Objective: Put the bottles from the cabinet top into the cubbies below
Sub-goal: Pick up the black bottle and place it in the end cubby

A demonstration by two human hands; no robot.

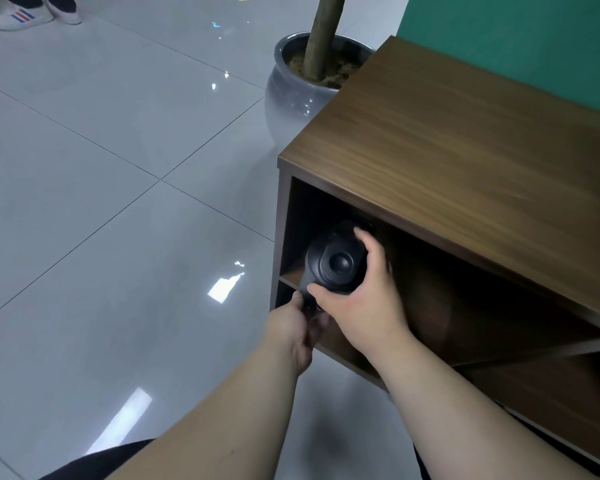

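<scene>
A black bottle (336,265) with a round lid facing me sits at the mouth of the upper left cubby (298,216) of the brown wooden cabinet (465,150). My right hand (364,296) wraps around its top end from the right. My left hand (298,327) reaches in below it at the shelf edge and grips a dark part there; I cannot tell whether this is the same bottle or another. The cabinet top shows no bottles in the part I see.
A grey ceramic pot (298,84) with a tree trunk stands on the floor just beyond the cabinet's left end. Glossy grey floor tiles (118,202) stretch to the left. Another person's white shoes (32,15) are at the far top left. A green wall (516,36) backs the cabinet.
</scene>
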